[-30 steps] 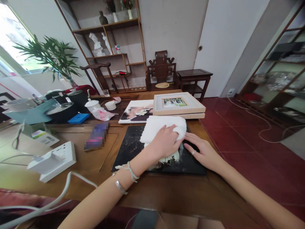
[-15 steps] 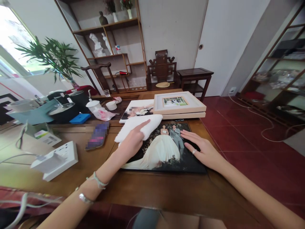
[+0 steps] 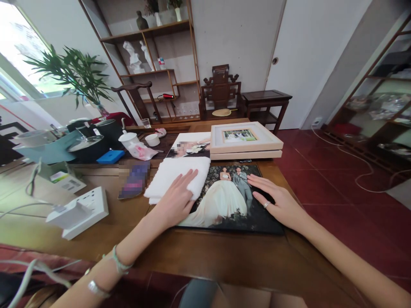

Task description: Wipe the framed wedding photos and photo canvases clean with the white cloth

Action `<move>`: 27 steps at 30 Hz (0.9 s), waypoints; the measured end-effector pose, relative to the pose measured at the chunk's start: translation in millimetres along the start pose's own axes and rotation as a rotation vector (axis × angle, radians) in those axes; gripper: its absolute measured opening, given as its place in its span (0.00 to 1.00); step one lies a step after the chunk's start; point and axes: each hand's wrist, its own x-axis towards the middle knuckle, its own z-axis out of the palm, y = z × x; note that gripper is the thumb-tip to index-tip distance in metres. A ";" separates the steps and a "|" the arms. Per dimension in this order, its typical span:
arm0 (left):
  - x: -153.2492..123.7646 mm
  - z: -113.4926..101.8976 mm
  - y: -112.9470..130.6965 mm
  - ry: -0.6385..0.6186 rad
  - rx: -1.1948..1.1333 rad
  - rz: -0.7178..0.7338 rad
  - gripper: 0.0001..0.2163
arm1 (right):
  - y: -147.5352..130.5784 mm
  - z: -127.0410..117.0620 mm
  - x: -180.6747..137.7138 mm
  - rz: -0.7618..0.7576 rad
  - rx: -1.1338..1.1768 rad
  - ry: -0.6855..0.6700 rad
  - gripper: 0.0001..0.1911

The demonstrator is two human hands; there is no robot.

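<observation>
A dark wedding photo panel (image 3: 221, 199) lies flat near the table's front edge, showing a couple in a white gown and a grey suit. Over its left part spreads a folded white towel (image 3: 180, 171). My left hand (image 3: 176, 196) rests on this towel with its fingers stretched out, pressing from above rather than gripping. On the panel's right side my right hand (image 3: 279, 201) lies flat, fingers extended and a ring on one of them. Behind the towel is a second photo panel (image 3: 189, 143), partly covered by stacked pale wooden frames (image 3: 247, 147).
To the left on the wooden table (image 3: 224, 250) are a white power strip (image 3: 85, 209), an opened small box (image 3: 66, 177), a phone (image 3: 135, 179) and a blue box (image 3: 111, 156). A white teapot (image 3: 130, 139) and dark pots (image 3: 88, 145) stand farther back.
My left hand and the towel have shifted left and toward me, uncovering more of the panel. Its fingers have gone from one pointing to several stretched out. My right hand stays on the panel.
</observation>
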 end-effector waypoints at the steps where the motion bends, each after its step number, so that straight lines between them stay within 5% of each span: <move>1: -4.9 -2.8 9.9 -0.014 -0.011 0.009 0.12 | 0.0 0.0 -0.1 0.001 0.001 0.003 0.19; 8: -50.9 -19.6 78.0 -0.058 -0.156 0.149 0.10 | 1.1 0.5 -0.8 -0.014 0.005 0.008 0.19; 12: -39.2 -15.9 52.7 -0.068 -0.188 0.042 0.19 | 1.7 0.6 -0.6 -0.012 -0.008 -0.001 0.19; 18: 7.8 -6.8 -3.8 -0.076 -0.063 -0.072 0.13 | 1.6 0.9 0.3 -0.011 0.005 0.010 0.18; 22: -1.2 -7.7 9.0 -0.093 -0.019 -0.063 0.13 | 1.6 0.9 0.4 0.000 0.001 0.009 0.18; 27: -58.2 -16.1 51.4 -0.006 -0.085 -0.061 0.14 | 1.0 0.5 -0.2 0.015 0.003 -0.001 0.18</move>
